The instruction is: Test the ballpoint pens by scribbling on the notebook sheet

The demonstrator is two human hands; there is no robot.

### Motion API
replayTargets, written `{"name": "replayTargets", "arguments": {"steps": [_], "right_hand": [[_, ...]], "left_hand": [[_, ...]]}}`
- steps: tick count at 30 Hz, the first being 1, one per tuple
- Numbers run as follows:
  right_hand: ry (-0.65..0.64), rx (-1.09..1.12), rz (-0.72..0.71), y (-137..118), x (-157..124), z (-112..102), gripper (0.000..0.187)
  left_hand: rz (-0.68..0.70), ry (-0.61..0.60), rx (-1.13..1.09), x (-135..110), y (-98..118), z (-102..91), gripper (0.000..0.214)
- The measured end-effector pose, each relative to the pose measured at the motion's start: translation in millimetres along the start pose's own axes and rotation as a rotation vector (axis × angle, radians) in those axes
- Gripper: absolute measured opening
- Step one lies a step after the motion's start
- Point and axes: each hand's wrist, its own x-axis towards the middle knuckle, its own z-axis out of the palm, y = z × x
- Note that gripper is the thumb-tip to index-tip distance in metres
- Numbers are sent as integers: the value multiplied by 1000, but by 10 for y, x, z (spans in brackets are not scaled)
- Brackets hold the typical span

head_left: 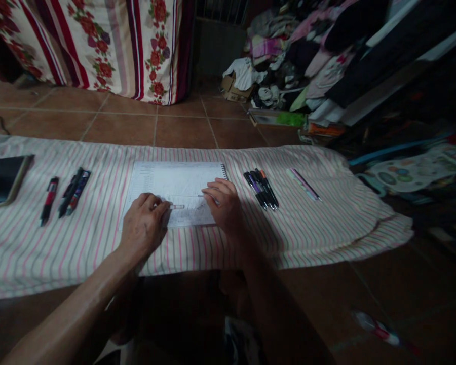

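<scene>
Low over the striped cloth [199, 249], both hands are at work on an open notebook [175, 177], its wire spiral showing at the upper right corner. We note the left hand [143, 221] resting on the lower left part of the page, back upward, fingers bent and drawn together; thumb and forefinger are closed on a short pale stick [177, 207], which pokes out to the right, close above the paper. Right hand [223, 205] over the page's right edge, half curled, fingers bent toward the thumb and slightly parted. At its fingertips we see a thin dark sliver [200, 195] pointing left; whether it is pinched there or only lies beside them, we cannot tell. Page bears faint grey marks, too dim for us to read. Just right of the notebook we count a cluster of dark pens [261, 190], one with an orange end, and farther right a lilac pen [306, 184] lying aslant. Well to the left lie a red and black pen [49, 201] and, near it, a couple of dark pens [74, 192] side by side; beyond them a dark tablet [3, 177], cut by the frame edge.
</scene>
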Motion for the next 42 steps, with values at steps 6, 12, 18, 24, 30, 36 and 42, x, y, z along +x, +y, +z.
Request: {"name": "replayTargets", "arguments": {"steps": [6, 12, 18, 24, 30, 36, 42], "right_hand": [[20, 21, 12, -15, 4, -85, 16], [-18, -9, 35, 0, 4, -152, 14], [-71, -7, 41, 5, -15, -185, 12], [-96, 4, 53, 14, -23, -202, 12], [-46, -14, 72, 55, -18, -187, 15], [-56, -3, 68, 44, 5, -138, 15], [-79, 16, 99, -29, 59, -97, 15]], "left_hand": [[-1, 11, -14, 10, -5, 24, 26], [31, 27, 9, 23, 13, 56, 25], [40, 19, 12, 42, 45, 30, 27], [24, 4, -11, 75, 85, 28, 28], [-11, -31, -26, 127, 124, 10, 28], [-25, -47, -21, 180, 171, 10, 26], [-15, -4, -31, 171, 88, 32, 23]]}}
